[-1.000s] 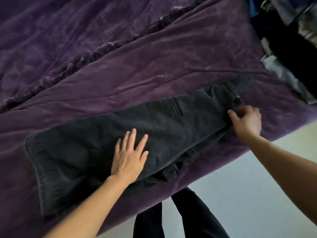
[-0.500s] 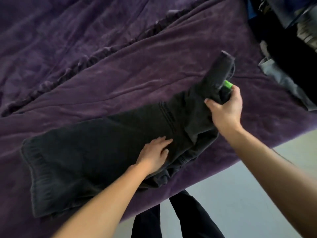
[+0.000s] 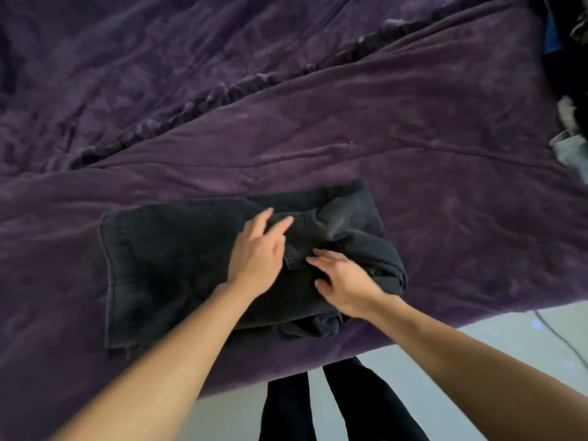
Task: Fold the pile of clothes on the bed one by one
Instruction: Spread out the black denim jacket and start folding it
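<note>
A pair of dark grey jeans lies on the purple bed cover near the bed's front edge, its right end doubled back over the middle in a bunched fold. My left hand lies on the jeans with fingers straight, a little blurred, at the edge of the folded-over part. My right hand rests flat just right of it, fingers spread on the folded layer. Neither hand grips the cloth.
The pile of other clothes shows at the far right edge of the bed. A ruffled seam runs diagonally across the cover. Pale floor and my dark trouser legs lie below the bed edge, with a cable at right.
My right hand carried the jeans' right end over to the left, laid it on the middle and let go. My left hand slid right to the fold. The jeans now look about half as long.
</note>
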### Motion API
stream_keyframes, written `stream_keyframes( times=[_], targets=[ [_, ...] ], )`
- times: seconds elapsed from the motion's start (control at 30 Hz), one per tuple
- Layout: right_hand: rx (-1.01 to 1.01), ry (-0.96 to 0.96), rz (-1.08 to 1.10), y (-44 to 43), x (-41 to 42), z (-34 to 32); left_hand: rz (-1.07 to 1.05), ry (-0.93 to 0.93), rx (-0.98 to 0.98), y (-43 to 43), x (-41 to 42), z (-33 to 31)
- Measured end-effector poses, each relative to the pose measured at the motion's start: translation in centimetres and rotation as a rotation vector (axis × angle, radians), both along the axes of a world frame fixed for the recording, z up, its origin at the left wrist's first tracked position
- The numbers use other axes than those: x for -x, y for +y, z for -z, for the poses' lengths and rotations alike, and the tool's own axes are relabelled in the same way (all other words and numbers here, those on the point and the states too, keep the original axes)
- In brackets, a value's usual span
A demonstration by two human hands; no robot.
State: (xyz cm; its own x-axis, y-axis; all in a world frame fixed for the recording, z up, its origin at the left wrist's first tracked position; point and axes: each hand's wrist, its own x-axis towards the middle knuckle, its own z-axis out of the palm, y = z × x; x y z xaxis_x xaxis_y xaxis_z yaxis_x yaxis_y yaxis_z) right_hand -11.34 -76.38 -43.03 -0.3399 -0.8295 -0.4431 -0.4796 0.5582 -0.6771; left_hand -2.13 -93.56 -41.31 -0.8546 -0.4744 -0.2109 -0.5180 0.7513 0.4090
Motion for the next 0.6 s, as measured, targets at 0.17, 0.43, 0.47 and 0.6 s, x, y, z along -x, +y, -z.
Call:
stream_keyframes(
  times=[0.17, 0.43, 0.47, 0.6],
  targets=[
    [0.041, 0.266, 0.675, 4.9, 6.2, -0.4, 0.248, -0.478, 0.014, 1.6, -0.5, 4.4],
    [-0.271, -0.678, 0.872, 2.5, 9.6, 2.2, 0.269, -0.466, -0.066, 0.7, -1.5, 6.9],
    [-0.284, -0.72, 0.84, 2.3, 9.7, 1.6, 0.261, -0.439, -0.091, 0.5, -1.6, 6.8],
    [-0.269, -0.731, 0.713, 0.4, 9.1, -1.9, 0.114, -0.263, -0.311, -1.1, -1.9, 5.8]
  ],
)
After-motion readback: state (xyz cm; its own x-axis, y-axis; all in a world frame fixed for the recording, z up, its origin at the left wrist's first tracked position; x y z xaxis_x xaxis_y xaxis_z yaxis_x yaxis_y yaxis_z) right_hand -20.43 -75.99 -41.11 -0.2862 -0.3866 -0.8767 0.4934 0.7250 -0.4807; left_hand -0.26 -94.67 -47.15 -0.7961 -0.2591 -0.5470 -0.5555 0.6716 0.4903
